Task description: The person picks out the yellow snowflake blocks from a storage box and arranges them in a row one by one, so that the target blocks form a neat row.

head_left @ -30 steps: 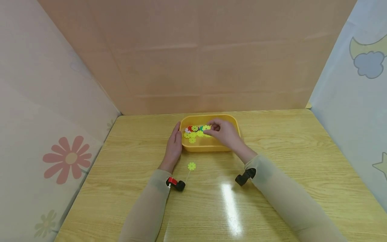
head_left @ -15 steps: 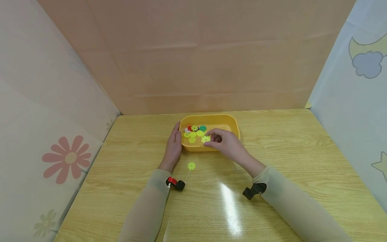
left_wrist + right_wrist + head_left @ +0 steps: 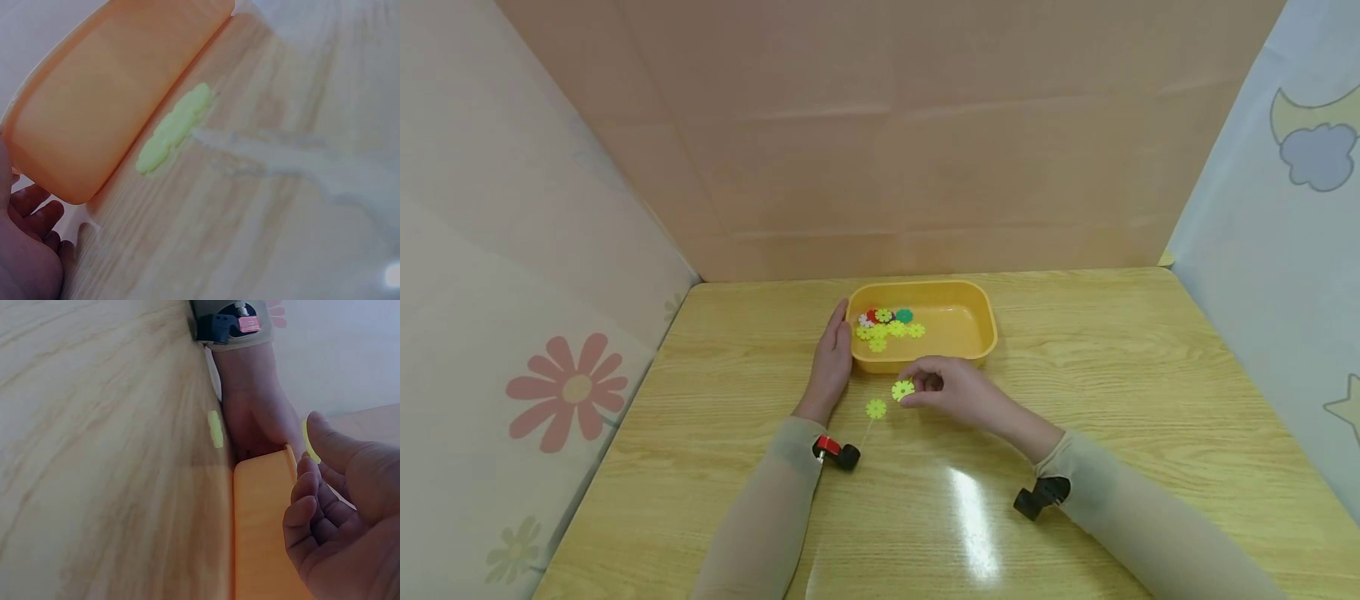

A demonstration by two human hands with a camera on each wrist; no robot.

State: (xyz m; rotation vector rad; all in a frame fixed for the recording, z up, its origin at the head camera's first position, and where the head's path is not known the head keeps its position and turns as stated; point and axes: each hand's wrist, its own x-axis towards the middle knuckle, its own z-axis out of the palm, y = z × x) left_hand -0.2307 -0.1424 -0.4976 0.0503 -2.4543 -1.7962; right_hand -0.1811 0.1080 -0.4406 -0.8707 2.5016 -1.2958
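Note:
My right hand point(image 3: 958, 392) pinches a yellow snowflake disc point(image 3: 903, 390) between thumb and fingertips, just in front of a yellow-orange plastic box point(image 3: 925, 365). In the right wrist view the held disc point(image 3: 310, 442) shows edge-on at the thumb tip. My left hand point(image 3: 831, 358) rests against the box's left side, its fingers extended along the wall. A second yellow snowflake disc point(image 3: 876, 409) lies flat on the table between the two hands. Inside the box, toward the left, are several yellow discs point(image 3: 878, 332), with a green disc point(image 3: 905, 316), a red disc point(image 3: 872, 316) and a white disc point(image 3: 866, 321).
The wooden table point(image 3: 1112, 358) extends on both sides of the box. A pinkish-brown covered panel point(image 3: 880, 167) rises behind it. Pale side walls with printed shapes stand left and right. Small black wrist cameras sit on both sleeves.
My right hand has come out of the box toward me, carrying the yellow snowflake disc over the front rim. My left hand stays at the box's side.

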